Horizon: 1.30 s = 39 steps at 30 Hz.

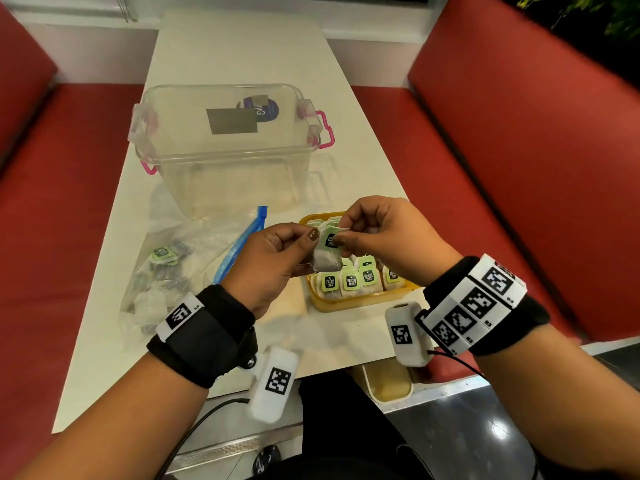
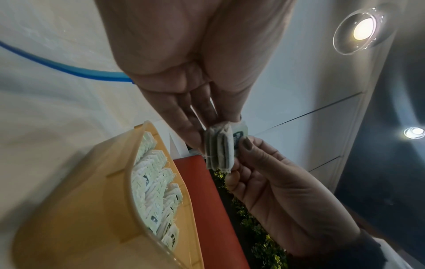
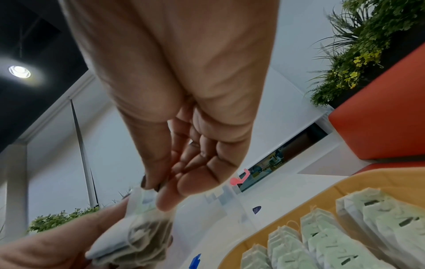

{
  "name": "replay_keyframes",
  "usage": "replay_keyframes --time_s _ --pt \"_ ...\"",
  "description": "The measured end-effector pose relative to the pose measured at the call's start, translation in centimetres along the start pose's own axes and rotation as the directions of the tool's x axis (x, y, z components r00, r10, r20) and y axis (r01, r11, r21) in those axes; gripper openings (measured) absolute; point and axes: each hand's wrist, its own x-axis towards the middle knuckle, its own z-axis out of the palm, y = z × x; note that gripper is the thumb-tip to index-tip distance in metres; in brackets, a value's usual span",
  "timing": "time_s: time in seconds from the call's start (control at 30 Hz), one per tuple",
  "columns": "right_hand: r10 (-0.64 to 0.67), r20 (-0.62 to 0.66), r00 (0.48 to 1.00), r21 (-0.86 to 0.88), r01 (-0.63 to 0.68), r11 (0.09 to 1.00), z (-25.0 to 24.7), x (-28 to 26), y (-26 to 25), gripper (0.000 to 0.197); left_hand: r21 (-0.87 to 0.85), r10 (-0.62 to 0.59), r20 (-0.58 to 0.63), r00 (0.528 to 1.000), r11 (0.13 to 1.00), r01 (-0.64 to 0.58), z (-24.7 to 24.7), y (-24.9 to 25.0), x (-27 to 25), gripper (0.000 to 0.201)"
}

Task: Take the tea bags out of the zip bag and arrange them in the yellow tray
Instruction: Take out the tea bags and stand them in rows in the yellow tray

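Note:
Both hands hold one tea bag (image 1: 327,255) with a green tag above the yellow tray (image 1: 349,303). My left hand (image 1: 277,258) pinches its left edge; my right hand (image 1: 374,237) pinches the top and the tag. The left wrist view shows the tea bag (image 2: 218,147) edge-on between both hands, beside the tray (image 2: 92,200). The right wrist view shows the tea bag (image 3: 135,234) under my thumb, and the tray (image 3: 287,205) holding rows of tagged bags. The clear zip bag (image 1: 173,268) with a blue seal lies left of the tray, several tea bags inside.
A clear plastic box (image 1: 225,140) with pink latches stands behind the tray on the white table (image 1: 242,46). Red bench seats (image 1: 519,168) run along both sides. A cream container (image 1: 389,382) sits below the table's near edge.

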Motion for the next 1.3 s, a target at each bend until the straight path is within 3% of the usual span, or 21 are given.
replay_keyframes --time_s 0.13,0.3,0.4,0.63,0.77,0.93,1.03,1.1,1.2,1.3 --pt "0.002 -0.029 1.000 -0.028 -0.003 1.000 0.1 0.0 0.1 0.009 -0.054 -0.001 0.089 0.996 0.999 0.006 0.1 0.2 -0.3 0.028" --pt "-0.010 -0.066 0.998 -0.190 -0.003 0.982 -0.3 0.1 0.1 0.016 0.077 0.039 0.097 0.995 0.996 -0.047 0.1 -0.2 0.0 0.027" --pt "-0.010 -0.005 1.000 -0.311 0.008 0.950 -0.7 0.2 0.0 0.015 0.199 0.055 0.113 0.992 0.977 -0.077 0.1 -0.4 0.4 0.026" --pt "0.030 0.102 0.994 -0.367 0.010 0.930 -2.0 0.3 0.1 0.007 0.448 0.059 0.084 0.995 0.889 -0.090 0.3 -1.4 0.9 0.025" --pt "0.061 0.176 0.983 -0.446 0.024 0.895 -1.9 0.6 0.6 0.016 0.461 0.070 0.093 0.993 0.881 -0.105 0.7 -1.7 1.2 0.026" --pt "0.086 0.213 0.973 -0.556 0.049 0.830 -2.3 0.8 1.3 0.009 0.463 0.048 0.080 0.996 0.883 -0.080 1.0 -2.3 1.3 0.031" --pt "0.136 0.198 0.971 -0.679 0.036 0.734 -3.6 0.9 1.9 0.009 0.588 0.153 -0.029 0.988 0.802 -0.107 0.1 -2.7 1.5 0.026" --pt "0.221 0.199 0.955 -0.804 0.030 0.594 -4.5 1.0 2.5 0.012 0.658 0.193 -0.100 0.976 0.748 -0.081 -0.6 -3.0 1.6 0.024" --pt "0.380 0.202 0.902 -0.910 0.029 0.414 -5.3 1.1 3.5 0.017 0.717 0.088 -0.142 0.986 0.696 0.041 -1.1 -3.5 1.6 0.037" --pt "0.457 0.192 0.868 -0.929 0.010 0.370 -5.4 1.1 4.3 0.022 0.709 -0.043 -0.124 0.991 0.695 0.119 -1.0 -3.9 1.6 0.046"
